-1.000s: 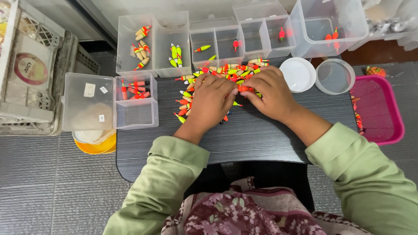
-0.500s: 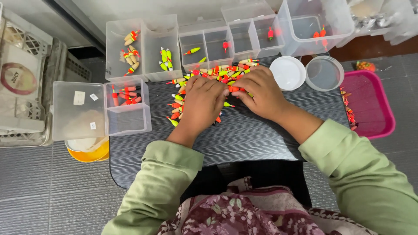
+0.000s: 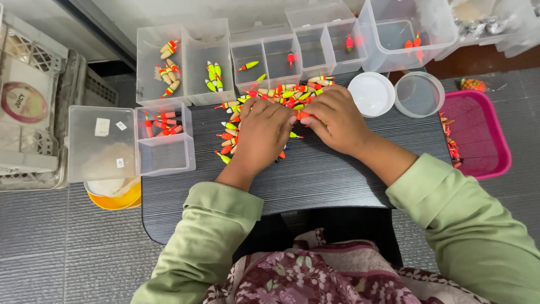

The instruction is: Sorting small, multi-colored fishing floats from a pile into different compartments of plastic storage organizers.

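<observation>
The floats (image 3: 281, 93) are spread on the table (image 3: 332, 174). Both the left hand (image 3: 260, 135) and right hand (image 3: 337, 120) are laid flat on them (fingers loosely curled); any grip seems hidden. One should be pinched singly.

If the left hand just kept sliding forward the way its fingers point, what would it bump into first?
The left hand points up and a little right, so it would probably push first into the pile of floats right at its fingers. Behind the pile stand the clear divided boxes.

Bright, even overhead light — soft shadows, sharp focus, slight edge distortion.
</observation>
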